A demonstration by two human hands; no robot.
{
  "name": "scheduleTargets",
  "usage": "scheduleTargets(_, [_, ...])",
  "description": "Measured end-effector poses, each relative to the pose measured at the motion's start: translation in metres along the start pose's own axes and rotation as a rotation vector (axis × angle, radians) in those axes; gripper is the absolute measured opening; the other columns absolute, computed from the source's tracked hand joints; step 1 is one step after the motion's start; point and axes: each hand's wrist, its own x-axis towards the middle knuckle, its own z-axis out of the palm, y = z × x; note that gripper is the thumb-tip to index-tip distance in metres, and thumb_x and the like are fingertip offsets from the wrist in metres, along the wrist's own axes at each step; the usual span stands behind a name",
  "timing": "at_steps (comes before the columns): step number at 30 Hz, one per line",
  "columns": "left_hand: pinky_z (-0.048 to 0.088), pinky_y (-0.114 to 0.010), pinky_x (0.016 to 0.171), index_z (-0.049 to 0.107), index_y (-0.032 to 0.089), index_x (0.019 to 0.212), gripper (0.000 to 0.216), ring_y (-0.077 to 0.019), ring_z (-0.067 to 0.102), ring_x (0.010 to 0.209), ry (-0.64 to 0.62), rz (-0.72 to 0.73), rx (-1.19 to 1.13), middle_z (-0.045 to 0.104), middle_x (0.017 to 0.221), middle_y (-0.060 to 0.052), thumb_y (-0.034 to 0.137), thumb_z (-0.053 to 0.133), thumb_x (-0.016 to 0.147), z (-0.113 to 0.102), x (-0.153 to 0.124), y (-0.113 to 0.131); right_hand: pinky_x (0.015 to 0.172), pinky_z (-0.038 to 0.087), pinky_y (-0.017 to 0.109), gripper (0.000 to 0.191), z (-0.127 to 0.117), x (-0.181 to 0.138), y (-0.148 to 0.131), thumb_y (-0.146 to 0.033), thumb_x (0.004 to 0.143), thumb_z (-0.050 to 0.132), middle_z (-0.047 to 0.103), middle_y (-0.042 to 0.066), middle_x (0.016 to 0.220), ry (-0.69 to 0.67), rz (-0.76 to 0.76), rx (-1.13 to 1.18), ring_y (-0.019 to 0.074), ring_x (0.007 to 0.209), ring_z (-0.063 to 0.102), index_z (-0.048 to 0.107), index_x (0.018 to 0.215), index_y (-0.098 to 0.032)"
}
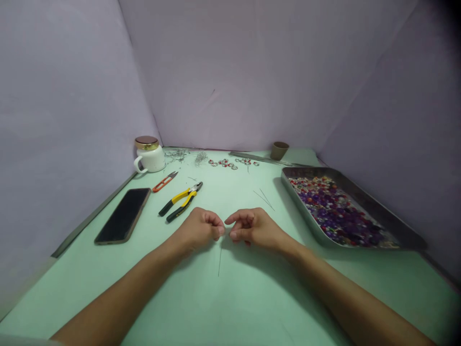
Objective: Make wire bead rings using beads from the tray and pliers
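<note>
My left hand [204, 225] is closed in a pinch, thumb against index finger, just above the middle of the table. A thin wire [219, 262] runs down from those fingertips toward me; its upper end is hidden by the fingers. Close beside it is my right hand [255, 226], palm turned inward. Its thumb and index finger are apart, the other fingers are curled, and I see nothing between them. The fingertips of both hands nearly meet. Beyond my left wrist lie pliers [183, 201] with yellow and black handles.
At left are a phone [123, 216], orange thread snips [165, 181] and a lidded white mug [151, 158]. Beaded wire pieces [225, 164] lie at the back near a small brown cup [279, 151]. Loose wires [264, 199] lie ahead. A metal tray [306, 211] of beads stands right.
</note>
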Motion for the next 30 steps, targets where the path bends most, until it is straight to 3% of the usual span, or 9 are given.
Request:
scheduleTargets(5, [0.025, -0.022, 0.043, 0.057, 0.013, 0.053, 0.008, -0.0063, 0.032, 0.041, 0.012, -0.015, 0.05, 0.045, 0.042, 0.004, 0.02, 0.055, 0.056, -0.001, 0.0, 0.0, 0.036, 0.036, 0.018, 0.016, -0.012, 0.0, -0.003, -0.016, 0.057, 0.064, 0.061, -0.001, 0.051, -0.119, 0.033, -0.041, 0.0099, 0.044, 0.053, 0.063, 0.073, -0.015])
scheduleTargets(10, [0.028, -0.022, 0.044, 0.057, 0.013, 0.054, 0.007, -0.0068, 0.035, 0.041, 0.046, -0.044, 0.049, 0.049, 0.045, 0.002, 0.019, 0.055, 0.055, -0.003, 0.003, 0.0, 0.045, 0.046, 0.023, 0.015, -0.031, -0.002, -0.003, -0.018, 0.055, 0.067, 0.061, -0.002, 0.05, -0.21, 0.116, -0.075, 0.0108, 0.045, 0.055, 0.064, 0.07, -0.016])
scheduleTargets(15, [0.027, -0.022, 0.044, 0.057, 0.014, 0.052, 0.007, -0.007, 0.035, 0.042, 0.068, -0.055, 0.058, 0.051, 0.045, 0.002, 0.02, 0.055, 0.055, -0.008, 0.004, 0.002, 0.05, 0.048, 0.025, 0.019, -0.05, -0.006, -0.008, -0.018, 0.053, 0.069, 0.063, -0.002, 0.055, -0.315, 0.177, -0.127, 0.0117, 0.049, 0.057, 0.066, 0.072, -0.018])
scheduleTargets(18, [0.027, -0.022, 0.045, 0.059, 0.014, 0.053, 0.007, -0.0071, 0.035, 0.042, 0.035, -0.057, 0.076, 0.052, 0.046, 0.002, 0.02, 0.055, 0.055, -0.009, 0.003, 0.0, 0.057, 0.047, 0.026, 0.025, -0.054, -0.01, -0.017, -0.017, 0.052, 0.07, 0.066, 0.0, 0.065, -0.278, 0.108, -0.213, 0.0134, 0.06, 0.059, 0.068, 0.077, -0.019])
scheduleTargets(22, [0.027, -0.022, 0.046, 0.06, 0.014, 0.055, 0.008, -0.0073, 0.036, 0.043, -0.053, -0.023, 0.071, 0.051, 0.046, 0.002, 0.021, 0.056, 0.056, -0.004, 0.001, -0.003, 0.06, 0.046, 0.025, 0.017, -0.04, -0.011, -0.023, -0.021, 0.06, 0.066, 0.066, 0.002, 0.071, -0.1, -0.007, -0.183, 0.0127, 0.064, 0.057, 0.068, 0.076, -0.018])
scheduleTargets(26, [0.026, -0.022, 0.045, 0.058, 0.013, 0.054, 0.008, -0.0073, 0.036, 0.044, -0.063, 0.001, 0.05, 0.05, 0.046, 0.002, 0.02, 0.054, 0.056, 0.0, -0.001, -0.004, 0.053, 0.045, 0.025, 0.017, -0.012, -0.008, -0.013, -0.02, 0.059, 0.066, 0.063, 0.0, 0.061, -0.153, 0.052, 0.008, 0.0098, 0.051, 0.054, 0.065, 0.075, -0.016])
scheduleTargets(30, [0.026, -0.022, 0.045, 0.057, 0.013, 0.053, 0.008, -0.007, 0.035, 0.043, -0.046, -0.001, 0.058, 0.05, 0.045, 0.001, 0.02, 0.054, 0.056, 0.0, 0.001, -0.004, 0.049, 0.045, 0.024, 0.011, 0.003, -0.006, -0.005, -0.015, 0.056, 0.065, 0.059, -0.003, 0.049, -0.076, 0.111, 0.076, 0.0093, 0.045, 0.052, 0.062, 0.067, -0.015])
